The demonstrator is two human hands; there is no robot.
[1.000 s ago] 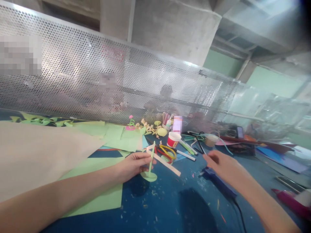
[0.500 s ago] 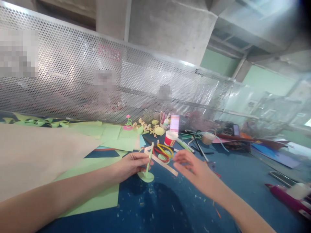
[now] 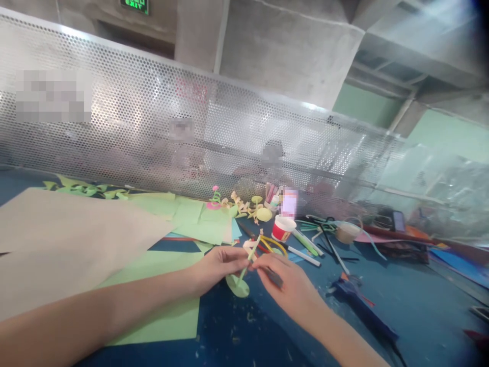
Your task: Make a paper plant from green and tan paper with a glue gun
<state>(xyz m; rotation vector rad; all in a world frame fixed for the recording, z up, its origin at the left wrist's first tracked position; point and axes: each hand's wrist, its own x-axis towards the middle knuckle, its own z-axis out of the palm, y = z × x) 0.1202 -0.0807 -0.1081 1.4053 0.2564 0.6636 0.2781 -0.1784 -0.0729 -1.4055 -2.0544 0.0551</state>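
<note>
Your left hand (image 3: 225,265) pinches the paper stem (image 3: 254,249); your right hand (image 3: 288,283), half-curled at four o'clock, its hold unclear, could buckle that stem by pressing sideways.

A blue table (image 3: 424,293) bears green paper (image 3: 171,322), a red-and-white cup (image 3: 282,230) and a corded tool (image 3: 363,308).

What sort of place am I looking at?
Probably a craft workshop or classroom: green paper sheets lie on the blue table, the left hand holds a small green stemmed piece, and an EXIT sign overhead hints at a public building.
</note>
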